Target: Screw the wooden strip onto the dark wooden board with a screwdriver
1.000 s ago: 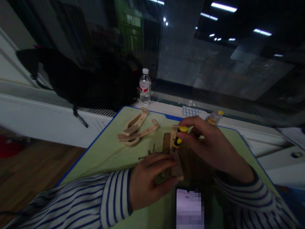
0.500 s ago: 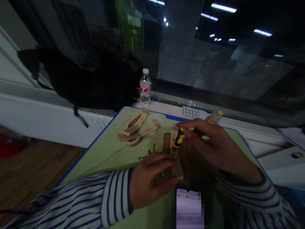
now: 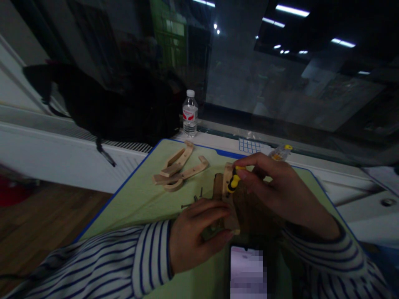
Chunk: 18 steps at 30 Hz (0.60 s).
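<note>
My left hand point(image 3: 199, 234) is closed on the near part of a pale wooden piece point(image 3: 230, 216), which has dark holes along it. A short yellow-and-black screwdriver point(image 3: 233, 182) stands over the upper part of that piece, its handle top pinched between the thumb and fingers of my right hand point(image 3: 268, 178). The tool's tip is too dark to make out. Beside the piece, on its left, is a darker brown wooden part point(image 3: 217, 187). Several dark screws point(image 3: 195, 199) lie just beyond my left hand.
More curved wooden parts point(image 3: 179, 168) lie at the table's far left. A lit phone point(image 3: 247, 274) is at the near edge of the green table point(image 3: 134, 199). Behind it stand a water bottle point(image 3: 190, 114) and a clear packet with yellow point(image 3: 280, 153) on the sill.
The fingers of my right hand have shifted slightly around the screwdriver's handle, which looks turned a little. My left hand stays in place on the wooden piece.
</note>
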Each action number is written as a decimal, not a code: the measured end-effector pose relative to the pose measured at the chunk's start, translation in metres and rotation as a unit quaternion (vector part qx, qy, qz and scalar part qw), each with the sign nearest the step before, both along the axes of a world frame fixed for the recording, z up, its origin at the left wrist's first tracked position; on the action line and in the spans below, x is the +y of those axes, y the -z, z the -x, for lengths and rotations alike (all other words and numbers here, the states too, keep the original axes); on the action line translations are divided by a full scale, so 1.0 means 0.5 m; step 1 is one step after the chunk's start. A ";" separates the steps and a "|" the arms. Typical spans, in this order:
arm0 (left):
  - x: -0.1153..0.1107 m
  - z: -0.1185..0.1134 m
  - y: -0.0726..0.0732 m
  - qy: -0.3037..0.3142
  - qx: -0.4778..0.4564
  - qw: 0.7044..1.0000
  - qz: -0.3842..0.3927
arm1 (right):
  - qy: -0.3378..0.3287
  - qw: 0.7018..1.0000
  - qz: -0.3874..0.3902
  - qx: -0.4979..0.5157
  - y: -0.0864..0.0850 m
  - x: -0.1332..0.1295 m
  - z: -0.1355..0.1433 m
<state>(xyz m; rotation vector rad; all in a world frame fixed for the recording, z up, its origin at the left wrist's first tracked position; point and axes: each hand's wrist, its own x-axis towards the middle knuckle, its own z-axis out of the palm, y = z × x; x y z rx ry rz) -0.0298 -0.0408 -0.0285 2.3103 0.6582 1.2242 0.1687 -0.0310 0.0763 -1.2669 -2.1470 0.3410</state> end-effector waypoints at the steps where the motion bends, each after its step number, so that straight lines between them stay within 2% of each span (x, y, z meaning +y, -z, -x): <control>1: 0.000 0.000 0.000 0.001 0.001 1.000 0.001 | 0.000 1.000 -0.001 0.002 0.000 0.000 0.000; 14: 0.001 -0.001 -0.004 -0.008 0.002 1.000 -0.012 | 0.003 0.999 -0.041 0.000 0.001 0.001 0.009; 18: 0.000 -0.001 -0.004 -0.005 0.004 1.000 -0.007 | -0.023 0.999 -0.044 0.012 0.002 0.003 0.011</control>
